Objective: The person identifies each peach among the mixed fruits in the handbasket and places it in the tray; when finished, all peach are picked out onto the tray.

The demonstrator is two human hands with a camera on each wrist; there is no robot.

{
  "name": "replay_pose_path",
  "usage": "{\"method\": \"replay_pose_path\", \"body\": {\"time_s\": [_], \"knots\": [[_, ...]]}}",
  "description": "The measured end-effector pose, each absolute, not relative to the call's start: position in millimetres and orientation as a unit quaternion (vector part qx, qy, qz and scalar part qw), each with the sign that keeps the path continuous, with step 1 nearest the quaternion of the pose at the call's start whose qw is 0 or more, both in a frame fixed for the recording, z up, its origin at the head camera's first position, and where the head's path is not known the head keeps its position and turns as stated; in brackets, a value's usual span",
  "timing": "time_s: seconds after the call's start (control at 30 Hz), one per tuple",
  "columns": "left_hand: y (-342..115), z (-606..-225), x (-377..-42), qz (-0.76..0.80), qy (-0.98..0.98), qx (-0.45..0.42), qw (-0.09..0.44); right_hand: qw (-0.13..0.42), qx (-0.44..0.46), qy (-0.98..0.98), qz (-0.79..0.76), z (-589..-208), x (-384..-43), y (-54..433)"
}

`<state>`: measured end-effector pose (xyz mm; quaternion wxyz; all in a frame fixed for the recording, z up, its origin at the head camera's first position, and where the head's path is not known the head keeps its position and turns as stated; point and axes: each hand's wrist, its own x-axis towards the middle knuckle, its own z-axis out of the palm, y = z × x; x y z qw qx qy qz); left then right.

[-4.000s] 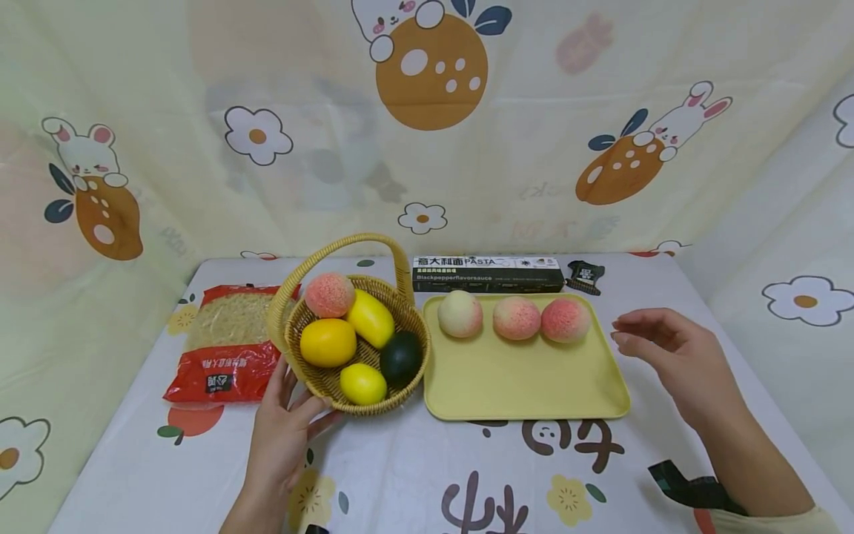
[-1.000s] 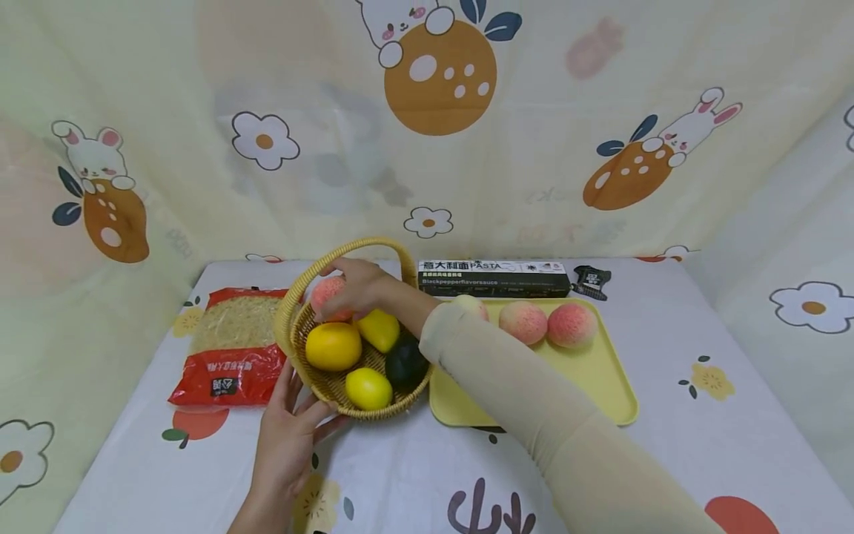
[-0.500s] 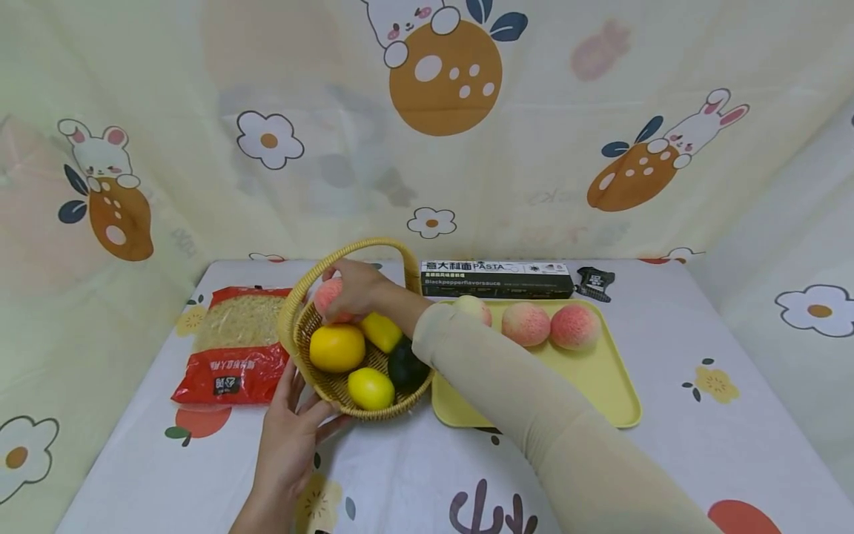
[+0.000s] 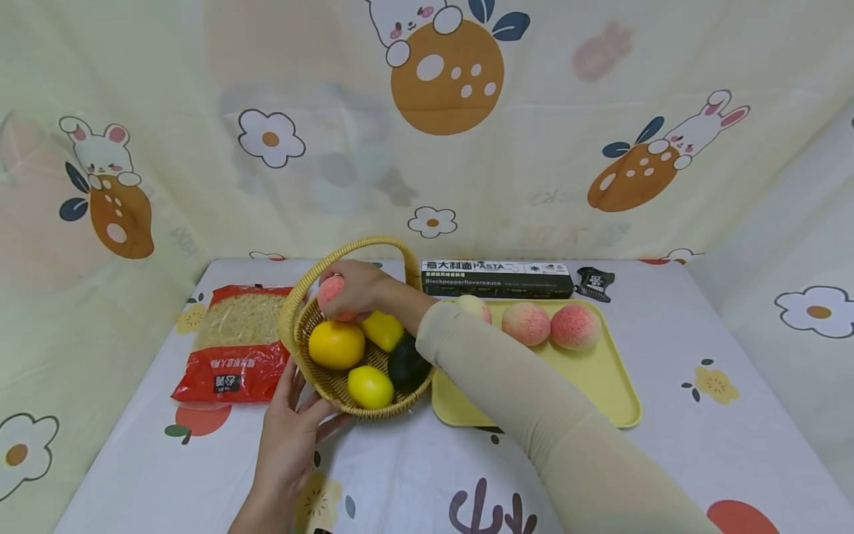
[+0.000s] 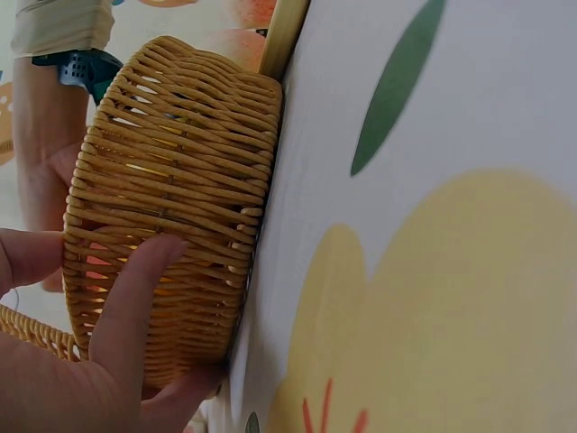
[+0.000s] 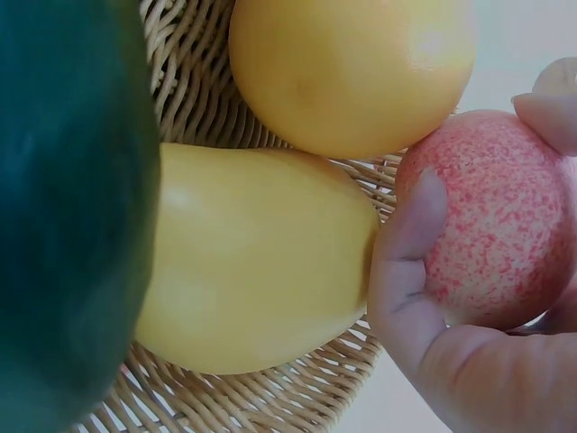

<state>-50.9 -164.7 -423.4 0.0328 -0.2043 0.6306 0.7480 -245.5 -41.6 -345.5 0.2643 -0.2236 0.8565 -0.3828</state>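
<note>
In the head view, my right hand [image 4: 360, 289] reaches across into the wicker basket [image 4: 320, 382] and grips a pink peach [image 4: 330, 293] at its far left side. Seen from the right wrist, thumb and fingers lie round the peach [image 6: 496, 225], beside a yellow-orange round fruit [image 6: 352, 72] and a long yellow fruit [image 6: 261, 257]. A lemon [image 4: 371, 387] and a dark green avocado-like fruit [image 4: 407, 365] also lie in the basket. My left hand [image 4: 287, 437] holds the basket's near left side, fingers spread over the woven wall [image 5: 171, 189].
A yellow tray [image 4: 600, 400] right of the basket bears three peaches, one partly behind my right sleeve [image 4: 534, 400]. A black pasta box [image 4: 497, 285] and a small black packet [image 4: 594, 283] lie behind it. Left of the basket is a red pasta bag [image 4: 233, 371].
Over the last seconds my right hand has come from beyond the tray's right side into the basket and taken hold of the peach. My left hand keeps its place on the basket.
</note>
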Motion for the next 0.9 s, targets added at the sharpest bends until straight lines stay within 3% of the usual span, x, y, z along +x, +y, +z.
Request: {"method": "replay_pose_path", "body": {"time_s": [0.9], "knots": [[-164, -423, -51, 0.746, 0.633, -0.205, 0.035, 0.32, -0.253, 0.816, -0.41, -333, -232, -30]]}}
